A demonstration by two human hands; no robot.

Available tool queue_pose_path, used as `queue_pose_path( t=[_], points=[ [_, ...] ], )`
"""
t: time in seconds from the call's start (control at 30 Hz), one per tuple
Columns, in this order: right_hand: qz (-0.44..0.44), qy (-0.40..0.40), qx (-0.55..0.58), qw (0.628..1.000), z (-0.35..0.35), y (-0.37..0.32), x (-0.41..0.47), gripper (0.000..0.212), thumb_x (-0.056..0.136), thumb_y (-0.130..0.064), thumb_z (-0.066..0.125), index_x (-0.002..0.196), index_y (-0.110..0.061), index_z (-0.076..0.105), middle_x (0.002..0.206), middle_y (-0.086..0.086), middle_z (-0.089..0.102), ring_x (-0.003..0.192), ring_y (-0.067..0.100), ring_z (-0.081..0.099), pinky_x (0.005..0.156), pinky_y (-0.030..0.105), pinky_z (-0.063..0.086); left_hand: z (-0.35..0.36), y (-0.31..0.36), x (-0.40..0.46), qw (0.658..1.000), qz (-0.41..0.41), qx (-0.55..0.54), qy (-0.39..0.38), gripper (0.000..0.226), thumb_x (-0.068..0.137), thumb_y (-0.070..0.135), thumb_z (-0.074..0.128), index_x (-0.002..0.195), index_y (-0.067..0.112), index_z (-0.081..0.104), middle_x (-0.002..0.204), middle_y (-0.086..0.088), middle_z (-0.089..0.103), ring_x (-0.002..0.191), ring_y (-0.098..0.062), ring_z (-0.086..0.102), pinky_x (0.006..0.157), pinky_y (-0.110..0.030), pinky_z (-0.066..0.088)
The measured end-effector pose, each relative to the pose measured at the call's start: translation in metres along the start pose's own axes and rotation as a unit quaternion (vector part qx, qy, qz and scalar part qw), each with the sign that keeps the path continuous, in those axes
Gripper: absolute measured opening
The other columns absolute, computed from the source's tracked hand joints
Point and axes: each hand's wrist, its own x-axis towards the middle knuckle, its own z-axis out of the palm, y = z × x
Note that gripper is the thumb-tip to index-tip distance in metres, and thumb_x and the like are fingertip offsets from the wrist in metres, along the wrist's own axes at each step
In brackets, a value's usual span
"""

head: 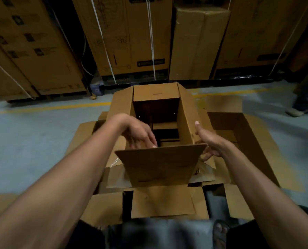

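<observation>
An open brown cardboard box stands on flattened cardboard on the floor, its four top flaps up. My left hand reaches down into the box from the left, fingers extended and touching the inner side of the near flap. My right hand is at the box's right near corner, thumb up against the right flap and fingers behind the near flap's edge. The box's inside is dark, with cardboard pieces at the bottom.
Another open box lies to the right, and flat cardboard sheets spread below. Tall strapped cartons line the back. A yellow floor line runs across. Another person's shoe is at the right edge.
</observation>
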Motion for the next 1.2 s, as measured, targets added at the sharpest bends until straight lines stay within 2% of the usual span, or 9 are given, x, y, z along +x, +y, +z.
queue_pose_path(
  t=[0.13, 0.27, 0.37, 0.47, 0.67, 0.77, 0.9, 1.1, 1.2],
  points=[
    [-0.012, 0.006, -0.038, 0.999, 0.008, 0.0, -0.001, 0.084, 0.101, -0.077, 0.021, 0.168, -0.026, 0.02, 0.17, 0.018, 0.027, 0.148, 0.056, 0.033, 0.079, 0.057, 0.059, 0.052, -0.005, 0.045, 0.991, -0.003, 0.123, 0.045, 0.078, 0.093, 0.059, 0.072, 0.157, 0.023, 0.048, 0.158, 0.001, 0.048, 0.143, -0.025, 0.047, 0.117, -0.046, 0.042],
    [-0.017, 0.016, -0.059, 0.998, 0.009, 0.001, 0.002, 0.082, 0.102, -0.075, 0.021, 0.168, -0.026, 0.02, 0.17, 0.018, 0.027, 0.148, 0.056, 0.033, 0.061, 0.047, 0.058, 0.085, -0.024, 0.074, 0.986, 0.016, 0.14, 0.088, 0.07, 0.093, 0.055, 0.075, 0.153, 0.026, 0.053, 0.147, 0.002, 0.058, 0.131, -0.023, 0.055, 0.108, -0.041, 0.046],
    [-0.02, 0.012, -0.076, 0.997, 0.011, -0.002, 0.003, 0.08, 0.104, -0.073, 0.022, 0.168, -0.026, 0.019, 0.171, 0.019, 0.025, 0.148, 0.054, 0.035, 0.074, 0.053, 0.062, 0.094, -0.027, 0.085, 0.966, 0.038, 0.196, 0.167, 0.052, 0.101, 0.038, 0.068, 0.151, 0.029, 0.055, 0.143, 0.003, 0.059, 0.127, -0.021, 0.057, 0.107, -0.041, 0.048],
    [-0.024, 0.009, -0.129, 0.991, 0.016, -0.003, 0.006, 0.072, 0.107, -0.066, 0.029, 0.167, -0.027, 0.02, 0.169, 0.018, 0.027, 0.145, 0.051, 0.04, 0.093, 0.061, 0.059, 0.088, -0.02, 0.089, 0.965, 0.038, 0.218, 0.143, 0.053, 0.101, 0.036, 0.068, 0.151, 0.029, 0.054, 0.142, 0.001, 0.059, 0.124, -0.021, 0.058, 0.106, -0.043, 0.05],
    [-0.063, 0.113, -0.305, 0.944, 0.03, -0.007, 0.035, 0.059, 0.107, -0.045, 0.053, 0.156, -0.017, 0.033, 0.152, 0.018, 0.048, 0.131, 0.04, 0.056, 0.106, 0.053, 0.053, 0.069, -0.008, 0.091, 0.992, 0.01, 0.109, 0.068, 0.085, 0.088, 0.085, 0.054, 0.147, 0.023, 0.06, 0.147, 0.001, 0.058, 0.133, -0.023, 0.054, 0.107, -0.041, 0.045],
    [-0.069, 0.146, -0.403, 0.901, 0.036, -0.02, 0.053, 0.067, 0.107, -0.046, 0.053, 0.16, -0.015, 0.027, 0.162, 0.022, 0.034, 0.145, 0.046, 0.04, 0.116, 0.055, 0.041, 0.048, -0.005, 0.102, 0.985, 0.022, 0.073, 0.157, 0.075, 0.101, 0.077, 0.036, 0.146, 0.022, 0.062, 0.143, 0.001, 0.061, 0.131, -0.025, 0.057, 0.108, -0.043, 0.046],
    [-0.105, 0.159, -0.423, 0.886, 0.03, -0.039, 0.089, 0.075, 0.103, -0.044, 0.059, 0.162, -0.017, 0.021, 0.166, 0.02, 0.024, 0.149, 0.046, 0.03, 0.118, 0.056, 0.039, 0.004, -0.015, 0.137, 0.955, 0.001, 0.121, 0.269, 0.056, 0.107, 0.055, 0.051, 0.151, 0.021, 0.053, 0.146, -0.008, 0.06, 0.129, -0.029, 0.058, 0.11, -0.045, 0.048],
    [-0.176, 0.21, -0.409, 0.87, 0.014, -0.053, 0.141, 0.061, 0.101, -0.035, 0.06, 0.153, -0.016, 0.032, 0.159, 0.013, 0.032, 0.14, 0.043, 0.038, 0.111, 0.056, 0.043, -0.054, -0.032, 0.206, 0.938, -0.027, 0.128, 0.321, 0.068, 0.108, 0.056, 0.046, 0.162, 0.016, 0.035, 0.16, -0.014, 0.046, 0.144, -0.038, 0.047, 0.114, -0.052, 0.044],
    [-0.188, 0.242, -0.393, 0.867, 0.017, -0.06, 0.16, 0.063, 0.103, -0.03, 0.058, 0.157, -0.016, 0.03, 0.166, 0.008, 0.025, 0.143, 0.042, 0.034, 0.113, 0.057, 0.038, -0.075, -0.041, 0.238, 0.933, -0.031, 0.135, 0.333, 0.078, 0.108, 0.053, 0.048, 0.168, 0.013, 0.019, 0.174, -0.013, 0.023, 0.158, -0.036, 0.027, 0.125, -0.054, 0.032]
  ],
)
